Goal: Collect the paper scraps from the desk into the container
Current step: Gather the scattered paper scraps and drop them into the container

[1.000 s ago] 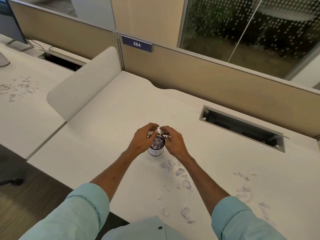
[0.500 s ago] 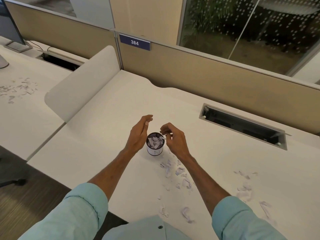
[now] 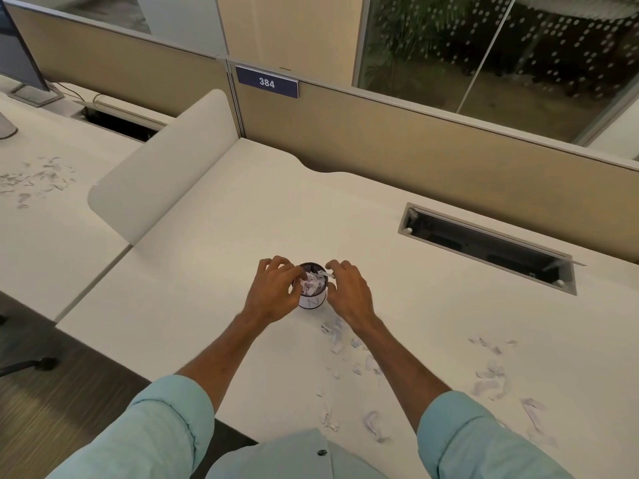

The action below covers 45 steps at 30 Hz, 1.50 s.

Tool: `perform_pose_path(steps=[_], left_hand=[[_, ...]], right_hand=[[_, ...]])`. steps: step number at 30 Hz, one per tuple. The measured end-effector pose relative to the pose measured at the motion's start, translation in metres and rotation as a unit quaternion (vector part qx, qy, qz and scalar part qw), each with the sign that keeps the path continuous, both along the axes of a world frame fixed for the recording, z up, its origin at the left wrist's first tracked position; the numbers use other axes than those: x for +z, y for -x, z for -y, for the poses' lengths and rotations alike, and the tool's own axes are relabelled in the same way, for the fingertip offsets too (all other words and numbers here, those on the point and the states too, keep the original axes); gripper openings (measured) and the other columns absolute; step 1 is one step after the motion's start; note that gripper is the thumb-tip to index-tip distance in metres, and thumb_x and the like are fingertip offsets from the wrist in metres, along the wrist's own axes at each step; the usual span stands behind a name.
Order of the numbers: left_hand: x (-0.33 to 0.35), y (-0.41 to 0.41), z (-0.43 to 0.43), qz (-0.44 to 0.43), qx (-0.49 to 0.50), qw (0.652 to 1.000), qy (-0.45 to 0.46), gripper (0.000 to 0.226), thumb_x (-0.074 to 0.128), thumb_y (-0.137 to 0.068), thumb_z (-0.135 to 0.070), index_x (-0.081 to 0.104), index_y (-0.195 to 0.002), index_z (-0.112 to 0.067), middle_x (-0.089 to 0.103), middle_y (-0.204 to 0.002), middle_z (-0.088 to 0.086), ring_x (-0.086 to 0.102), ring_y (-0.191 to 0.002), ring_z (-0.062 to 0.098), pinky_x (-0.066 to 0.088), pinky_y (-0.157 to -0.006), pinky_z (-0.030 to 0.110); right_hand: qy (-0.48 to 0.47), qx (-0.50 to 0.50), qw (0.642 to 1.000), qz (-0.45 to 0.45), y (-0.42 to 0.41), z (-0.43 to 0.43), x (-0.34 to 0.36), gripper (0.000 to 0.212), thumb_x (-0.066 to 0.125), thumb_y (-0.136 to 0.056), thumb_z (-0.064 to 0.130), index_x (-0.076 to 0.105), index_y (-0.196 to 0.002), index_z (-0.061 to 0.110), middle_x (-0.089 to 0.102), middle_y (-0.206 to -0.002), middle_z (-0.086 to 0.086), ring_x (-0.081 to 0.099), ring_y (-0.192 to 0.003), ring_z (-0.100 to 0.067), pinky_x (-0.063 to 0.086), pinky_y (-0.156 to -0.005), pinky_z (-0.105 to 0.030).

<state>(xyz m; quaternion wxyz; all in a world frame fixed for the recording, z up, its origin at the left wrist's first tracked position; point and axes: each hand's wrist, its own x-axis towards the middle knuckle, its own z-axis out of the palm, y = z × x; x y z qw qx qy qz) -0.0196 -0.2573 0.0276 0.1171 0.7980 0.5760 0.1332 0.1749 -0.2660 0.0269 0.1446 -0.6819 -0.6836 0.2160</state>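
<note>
White office desk (image 3: 380, 236), beige partition (image 3: 415, 160) behind, small round black mesh container (image 3: 313, 301) mid-desk heaped with crumpled white paper scraps (image 3: 313, 283), left hand (image 3: 273, 295) fingers curled round its rim, right hand (image 3: 349, 292) fingers pinching a white strip (image 3: 326, 274) above it, loose scraps (image 3: 337, 335) scattered nearby

Container (image 3: 313, 300) half hidden behind a hand
The left hand (image 3: 273, 293) covers the container's left wall; what its curled fingers hold cannot be told. The right forearm (image 3: 397, 357) hides some paper scraps (image 3: 336, 337), and the frame's left edge crops the monitor (image 3: 19, 63).
</note>
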Motion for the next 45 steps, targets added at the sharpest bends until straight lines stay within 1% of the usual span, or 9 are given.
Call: perform_pose_path(steps=[8, 11, 15, 19, 24, 28, 32, 38, 45], left_hand=[[-0.003, 0.006, -0.003, -0.064, -0.06, 0.993, 0.081, 0.037, 0.042, -0.11, -0.019, 0.064, -0.138, -0.029, 0.072, -0.137, -0.011, 0.05, -0.148, 0.013, 0.009, -0.137, 0.048], [-0.002, 0.006, -0.004, -0.065, -0.07, 0.992, 0.076, 0.04, 0.039, -0.11, -0.015, 0.061, -0.14, -0.028, 0.071, -0.14, -0.012, 0.047, -0.15, 0.015, 0.011, -0.136, 0.049], [-0.003, 0.008, -0.003, -0.078, -0.077, 0.991, 0.084, 0.038, 0.037, -0.11, -0.014, 0.066, -0.133, -0.024, 0.069, -0.144, -0.01, 0.042, -0.155, 0.016, 0.01, -0.136, 0.048], [-0.003, 0.005, -0.001, -0.1, -0.083, 0.988, 0.085, 0.038, 0.034, -0.111, -0.016, 0.066, -0.132, -0.023, 0.068, -0.147, -0.008, 0.042, -0.154, 0.016, 0.012, -0.136, 0.045], [0.002, 0.007, -0.002, -0.068, -0.063, 0.995, 0.025, 0.033, 0.042, -0.106, -0.012, 0.068, -0.125, -0.023, 0.073, -0.134, -0.008, 0.052, -0.146, 0.017, 0.023, -0.132, 0.042], [0.007, 0.005, 0.001, -0.011, -0.031, 0.998, -0.049, 0.028, 0.05, -0.102, -0.009, 0.069, -0.119, -0.02, 0.066, -0.129, -0.006, 0.06, -0.124, 0.022, 0.043, -0.107, 0.04], [0.009, -0.012, 0.018, 0.0, -0.065, 0.992, -0.11, 0.029, 0.055, -0.098, -0.007, 0.068, -0.121, -0.019, 0.064, -0.126, -0.001, 0.061, -0.105, 0.026, 0.048, -0.088, 0.039], [-0.015, -0.04, 0.057, -0.031, -0.213, 0.975, 0.052, 0.034, 0.044, -0.109, -0.017, 0.059, -0.14, -0.021, 0.059, -0.139, -0.004, 0.069, -0.101, 0.023, 0.06, -0.07, 0.04], [-0.037, -0.06, 0.067, -0.076, -0.115, 0.973, 0.186, 0.071, 0.04, -0.114, -0.03, 0.005, -0.173, -0.012, 0.0, -0.182, 0.004, 0.046, -0.153, 0.031, 0.059, -0.103, 0.047]], right_hand=[[-0.058, 0.001, 0.997, 0.042, 0.008, -0.007, 0.006, 0.022, 0.05, -0.102, 0.015, 0.067, -0.114, 0.02, 0.068, -0.11, 0.004, 0.06, -0.108, -0.023, 0.054, -0.083, -0.039], [-0.077, 0.072, 0.991, 0.083, 0.009, -0.008, 0.006, 0.027, 0.051, -0.1, 0.019, 0.073, -0.115, 0.027, 0.074, -0.112, 0.01, 0.057, -0.116, -0.021, 0.046, -0.095, -0.038], [-0.024, 0.151, 0.979, 0.134, 0.013, -0.005, 0.0, 0.04, 0.042, -0.099, 0.027, 0.074, -0.121, 0.034, 0.076, -0.125, 0.01, 0.038, -0.151, -0.019, 0.02, -0.128, -0.05], [0.006, 0.183, 0.967, 0.178, 0.015, -0.006, 0.0, 0.047, 0.035, -0.102, 0.034, 0.071, -0.131, 0.032, 0.074, -0.132, 0.008, 0.022, -0.162, -0.017, 0.003, -0.133, -0.054], [-0.056, 0.153, 0.982, 0.094, 0.01, -0.004, 0.008, 0.047, 0.053, -0.089, 0.006, 0.075, -0.121, 0.032, 0.078, -0.122, 0.008, 0.036, -0.157, -0.017, 0.016, -0.132, -0.047], [-0.14, -0.044, 0.986, -0.081, -0.01, 0.002, 0.014, 0.058, 0.048, -0.074, -0.013, 0.079, -0.106, 0.024, 0.077, -0.112, 0.006, 0.063, -0.121, -0.015, 0.048, -0.106, -0.035], [-0.07, -0.179, 0.971, -0.141, -0.039, 0.011, 0.009, 0.054, 0.044, -0.077, -0.017, 0.075, -0.106, 0.016, 0.078, -0.106, 0.0, 0.071, -0.105, -0.017, 0.057, -0.093, -0.035], [0.079, -0.03, 0.995, -0.06, -0.056, 0.036, -0.014, 0.061, 0.049, -0.09, -0.015, 0.06, -0.143, 0.013, 0.058, -0.15, -0.003, 0.055, -0.139, -0.022, 0.047, -0.115, -0.038], [0.113, 0.139, 0.982, 0.054, -0.052, 0.044, -0.028, 0.062, 0.055, -0.1, 0.005, 0.039, -0.16, 0.013, 0.032, -0.168, -0.005, 0.037, -0.152, -0.025, 0.04, -0.118, -0.036]])
